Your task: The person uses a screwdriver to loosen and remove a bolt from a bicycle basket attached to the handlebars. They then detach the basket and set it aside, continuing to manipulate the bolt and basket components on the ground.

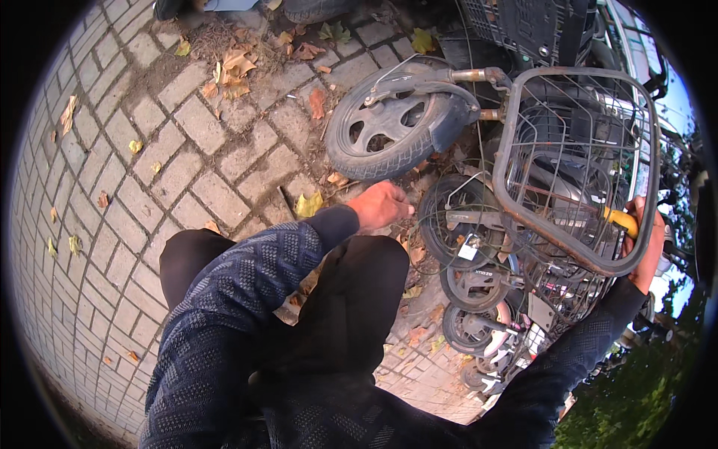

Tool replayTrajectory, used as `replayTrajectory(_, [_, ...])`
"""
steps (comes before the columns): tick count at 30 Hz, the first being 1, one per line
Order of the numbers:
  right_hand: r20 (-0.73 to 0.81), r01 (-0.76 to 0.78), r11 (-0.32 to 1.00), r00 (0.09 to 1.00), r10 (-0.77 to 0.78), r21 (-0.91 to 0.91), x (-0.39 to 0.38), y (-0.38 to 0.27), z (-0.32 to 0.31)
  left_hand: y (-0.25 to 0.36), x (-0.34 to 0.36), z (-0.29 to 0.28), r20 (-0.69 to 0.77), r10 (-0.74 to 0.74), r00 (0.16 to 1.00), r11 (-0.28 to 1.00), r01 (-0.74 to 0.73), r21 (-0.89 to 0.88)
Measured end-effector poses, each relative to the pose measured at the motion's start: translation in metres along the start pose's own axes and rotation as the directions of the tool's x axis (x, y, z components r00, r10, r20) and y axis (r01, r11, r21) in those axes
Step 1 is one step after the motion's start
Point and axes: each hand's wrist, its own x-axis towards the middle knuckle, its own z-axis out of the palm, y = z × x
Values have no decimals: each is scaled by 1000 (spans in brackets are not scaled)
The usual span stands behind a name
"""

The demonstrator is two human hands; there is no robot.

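Note:
My left hand point(380, 206) is just below a small scooter's front wheel point(385, 131), which has a black tyre and grey spokes. Its fingers are curled together, and I cannot make out anything in them. To the right, my right hand point(652, 243) is closed around a yellow handle point(622, 222) beside the rim of a wire basket point(516, 135). A thin rusty rod shows through the wires in line with the handle; the tool's kind is unclear. The basket has a worn, rusty frame and partly hides that hand.
A row of parked two-wheelers with small wheels point(475, 288) runs along the right, with loose cables among them. A dark crate point(523, 26) stands at the far right. Dry leaves point(235, 67) lie on the brick paving point(198, 127). My knees are bent below my left hand.

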Motion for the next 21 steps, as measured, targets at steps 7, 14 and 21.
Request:
replayTrajectory(7, [190, 63, 983, 977, -96, 172, -11, -19, 14, 125, 58, 71, 5, 48, 999, 669, -29, -743])
replayTrajectory(14, [207, 209, 973, 952, -226, 103, -3, -10, 18, 116, 66, 76, 6, 16, 1000, 639, -6, -770])
replayTrajectory(21, [214, 252, 968, 945, -249, 11, -1, -6, 14, 105, 65, 69, -98, 150, 984, 692, -175, -700])
